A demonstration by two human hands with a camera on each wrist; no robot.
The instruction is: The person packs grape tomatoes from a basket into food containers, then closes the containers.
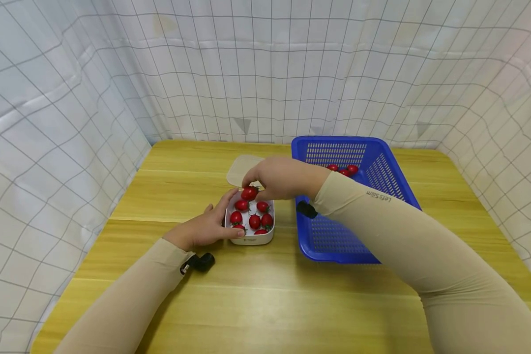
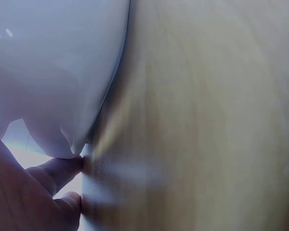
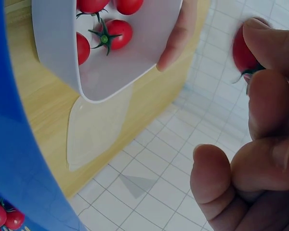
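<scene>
One red tomato (image 1: 249,192), green-stemmed: pinched in the right hand (image 1: 287,177), above the far end of the white box. One white box (image 1: 258,240), open-topped: on the bench (image 1: 248,305), gripped by the left hand (image 1: 203,228), thumb at the near side, fingers along the left. Several loose tomatoes (image 1: 254,222): inside it. One pale translucent sheet (image 1: 238,170): flat, just beyond the box. One blue basket (image 1: 307,248), slotted: to the right, further tomatoes (image 1: 343,172) at its far end.

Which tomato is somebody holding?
The red oval tomato pinched by the right hand, near the white open box; the others lie in that box or the blue plastic basket.
</scene>
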